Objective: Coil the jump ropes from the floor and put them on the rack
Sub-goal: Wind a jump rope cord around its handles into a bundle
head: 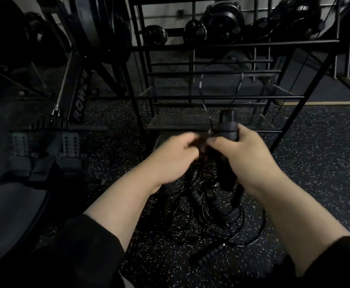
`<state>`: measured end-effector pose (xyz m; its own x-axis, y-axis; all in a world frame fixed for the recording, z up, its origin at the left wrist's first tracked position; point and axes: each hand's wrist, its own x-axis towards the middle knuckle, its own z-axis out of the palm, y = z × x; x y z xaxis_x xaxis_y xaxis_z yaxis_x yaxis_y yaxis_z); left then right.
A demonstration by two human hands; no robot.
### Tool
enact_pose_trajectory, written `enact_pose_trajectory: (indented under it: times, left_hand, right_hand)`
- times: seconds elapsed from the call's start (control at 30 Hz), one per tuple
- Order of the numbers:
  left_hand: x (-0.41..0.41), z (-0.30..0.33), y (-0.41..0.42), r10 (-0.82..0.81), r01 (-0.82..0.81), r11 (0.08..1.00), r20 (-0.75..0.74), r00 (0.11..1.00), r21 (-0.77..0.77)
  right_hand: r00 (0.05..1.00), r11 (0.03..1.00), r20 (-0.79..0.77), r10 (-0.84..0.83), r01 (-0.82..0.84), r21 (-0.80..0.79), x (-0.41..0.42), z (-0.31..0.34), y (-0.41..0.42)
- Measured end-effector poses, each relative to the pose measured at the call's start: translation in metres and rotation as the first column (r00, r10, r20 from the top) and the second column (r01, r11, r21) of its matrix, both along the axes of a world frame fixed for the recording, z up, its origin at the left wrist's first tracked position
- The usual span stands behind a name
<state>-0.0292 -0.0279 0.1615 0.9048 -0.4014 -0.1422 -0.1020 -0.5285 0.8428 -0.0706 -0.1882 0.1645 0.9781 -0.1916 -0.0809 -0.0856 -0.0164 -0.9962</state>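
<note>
Jump ropes [209, 208] in a tangle on the speckled floor [307, 173], handles up in my grip before the rack [211, 96].

From my head view, my right hand [242, 154] curls round a pair of black handles [227, 132], their tops rising just clear of the rack's lowest front bar and their tails hanging below my wrist. My left hand [176, 154] is blurred, fingers curled in against a thin cord beside the handles; I cannot tell how firmly it pinches. Loops spread on the floor between my forearms, reaching toward my right sleeve. Open floor lies to my right; on my left a rowing machine [78, 96] crowds close. Weight plates [221, 23] stand behind the rack's upper rails.
</note>
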Motion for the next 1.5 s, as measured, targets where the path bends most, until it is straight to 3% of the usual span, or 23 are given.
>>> enact_pose_trajectory:
  times: [0.07, 0.13, 0.3, 0.47, 0.6, 0.73, 0.8, 1.0, 1.1, 1.2, 1.4, 1.5]
  left_hand:
    - [-0.005, -0.009, 0.0, -0.116, 0.124, 0.969, -0.047, 0.992, 0.212]
    - [-0.009, -0.018, -0.001, -0.189, 0.195, 0.93, -0.051, 0.981, 0.313]
    - [-0.004, -0.026, -0.005, -0.147, 0.133, 0.941, 0.02, 0.989, 0.31]
    - [0.001, -0.021, -0.008, -0.023, 0.024, 0.997, -0.007, 1.0, 0.078]
    - [0.003, -0.011, -0.007, 0.081, -0.075, 0.992, 0.056, 0.995, -0.102]
    - [0.002, -0.002, -0.01, 0.157, -0.139, 0.917, 0.017, 0.987, -0.374]
    - [0.001, 0.004, -0.012, 0.157, -0.14, 0.865, -0.006, 0.988, -0.482]
    - [-0.003, 0.014, -0.009, 0.117, -0.085, 0.826, 0.022, 0.993, -0.557]
    - [-0.001, 0.014, -0.005, 0.132, -0.091, 0.881, 0.057, 0.99, -0.465]
    - [0.002, 0.011, 0.002, 0.113, -0.089, 0.988, 0.201, 0.973, -0.127]
    - [0.0, 0.007, 0.007, -0.029, 0.003, 0.977, 0.12, 0.992, 0.215]
    - [-0.002, 0.002, 0.006, -0.12, 0.103, 0.971, 0.067, 0.99, 0.215]
  right_hand:
    - [1.0, 0.983, 0.024, 0.015, -0.019, 0.181, -0.001, 0.011, -0.003]
    - [0.998, 0.971, 0.059, 0.005, -0.019, 0.239, -0.001, 0.017, -0.007]
    - [0.997, 0.955, 0.075, -0.02, -0.004, 0.298, 0.001, 0.02, -0.015]
    - [0.998, 0.965, 0.058, 0.018, -0.033, 0.26, 0.001, 0.02, -0.021]
    - [0.999, 0.975, 0.034, 0.038, -0.045, 0.217, 0.0, 0.017, -0.023]
    - [0.987, 0.98, -0.105, 0.118, -0.133, -0.148, 0.0, 0.004, -0.024]
    - [0.966, 0.943, -0.17, 0.195, -0.232, -0.237, 0.0, -0.006, -0.019]
    - [0.906, 0.866, -0.24, 0.349, -0.409, -0.286, 0.006, -0.035, 0.0]
    - [0.927, 0.852, -0.21, 0.312, -0.371, -0.37, 0.009, -0.037, 0.005]
    - [0.973, 0.86, -0.1, 0.206, -0.229, -0.457, 0.012, -0.032, 0.002]
    - [0.995, 0.955, -0.046, 0.083, -0.093, -0.28, 0.014, -0.027, 0.003]
    - [0.997, 0.981, -0.048, 0.061, -0.068, -0.181, 0.014, -0.021, 0.001]
